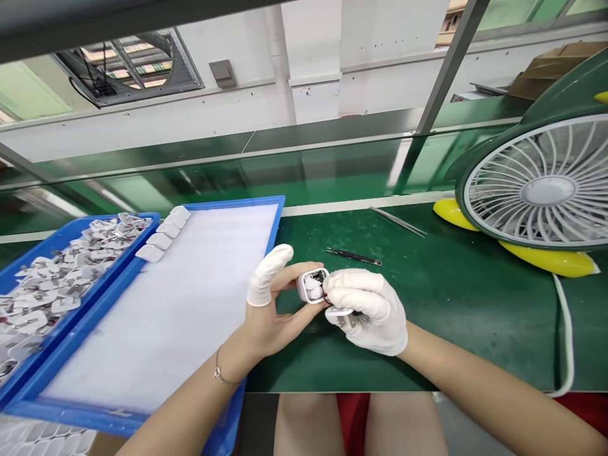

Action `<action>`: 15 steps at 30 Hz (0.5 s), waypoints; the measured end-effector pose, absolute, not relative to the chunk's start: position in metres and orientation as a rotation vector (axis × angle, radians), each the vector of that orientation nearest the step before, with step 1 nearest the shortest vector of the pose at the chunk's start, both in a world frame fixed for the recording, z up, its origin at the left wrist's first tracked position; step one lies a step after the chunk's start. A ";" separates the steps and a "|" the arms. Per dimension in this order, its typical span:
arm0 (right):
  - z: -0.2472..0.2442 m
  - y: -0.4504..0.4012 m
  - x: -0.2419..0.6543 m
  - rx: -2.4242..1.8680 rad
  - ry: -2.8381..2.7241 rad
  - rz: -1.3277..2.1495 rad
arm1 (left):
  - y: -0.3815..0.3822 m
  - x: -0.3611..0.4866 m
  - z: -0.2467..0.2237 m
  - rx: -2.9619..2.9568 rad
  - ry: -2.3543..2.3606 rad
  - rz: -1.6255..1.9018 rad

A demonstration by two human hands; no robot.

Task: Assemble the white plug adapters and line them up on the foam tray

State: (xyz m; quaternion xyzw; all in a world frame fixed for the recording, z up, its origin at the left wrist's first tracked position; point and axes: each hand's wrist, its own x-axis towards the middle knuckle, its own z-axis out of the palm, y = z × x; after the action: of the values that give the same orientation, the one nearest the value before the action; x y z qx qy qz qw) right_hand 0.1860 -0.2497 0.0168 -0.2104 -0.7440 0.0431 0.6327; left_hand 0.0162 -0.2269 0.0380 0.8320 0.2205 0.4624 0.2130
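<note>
My left hand [270, 297], with a white cover on one finger, grips a small white plastic housing [313, 285] between thumb and fingers. The housing's open side faces me and shows white parts and dark electronics inside. My right hand [368, 310], in a white glove, is closed on a small white cap with metal contacts [341, 313], close beside the housing. A dark wire seems to run between the two pieces; the glove hides part of it. Beyond my hands lie black tweezers [354, 256] and silver tweezers [398, 221] on the green tabletop [456, 304].
On the left, a blue tray [280, 218] with a white liner carries a row of white housings [161, 240]. Next to it, a blue bin [154, 218] is heaped with white caps [71, 272]. A green fan [546, 190] with yellow feet and a white cable [567, 342] stands right.
</note>
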 end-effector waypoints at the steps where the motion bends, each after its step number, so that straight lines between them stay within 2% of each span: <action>1: 0.016 -0.250 0.186 -0.489 -1.704 0.087 | -0.227 0.016 0.037 2.296 0.636 1.267; 4: 0.016 -0.250 0.186 -0.526 -1.713 0.069 | -0.226 0.016 0.037 2.297 0.708 1.201; 11: 0.015 -0.251 0.187 -0.594 -1.729 0.068 | -0.220 0.015 0.038 2.504 0.530 1.292; 15: 0.010 -0.252 0.189 -0.616 -1.674 0.277 | -0.222 0.018 0.041 2.358 0.577 1.279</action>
State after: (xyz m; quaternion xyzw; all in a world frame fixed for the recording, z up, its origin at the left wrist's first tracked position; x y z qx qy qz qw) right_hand 0.1888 -0.2524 0.0100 -0.2680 -0.7279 0.1204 0.6195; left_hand 0.0182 -0.2217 0.0407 0.8425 0.2059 0.4570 0.1974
